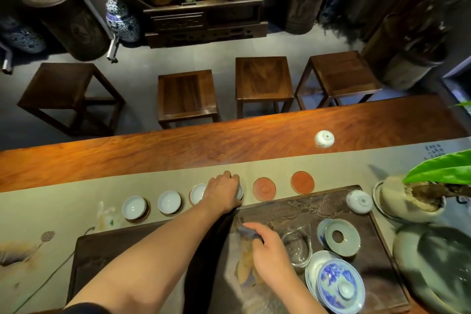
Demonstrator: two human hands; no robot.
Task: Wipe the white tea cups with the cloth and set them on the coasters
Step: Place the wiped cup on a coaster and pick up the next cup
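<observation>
Three white tea cups point(134, 207) point(169, 202) point(197, 193) stand upright on coasters in a row on the beige runner point(63, 201). My left hand point(224, 192) grips a fourth cup point(240, 192) at the row's right end, mostly hidden beneath my fingers. Two red coasters point(264, 188) point(302, 182) lie bare to its right. My right hand point(269, 250) pinches a dark grey cloth point(248, 231) over the dark tea tray point(305, 201). An upside-down white cup point(358, 201) sits on the tray's far right corner; another point(324, 138) rests on the wooden table.
The tray also holds a glass pitcher point(297, 246), a celadon lid point(341, 237) and a blue-and-white gaiwan point(339, 285). A potted plant point(418, 196) and a green-grey pot point(438, 265) stand at the right. Wooden stools point(187, 95) line the table's far side.
</observation>
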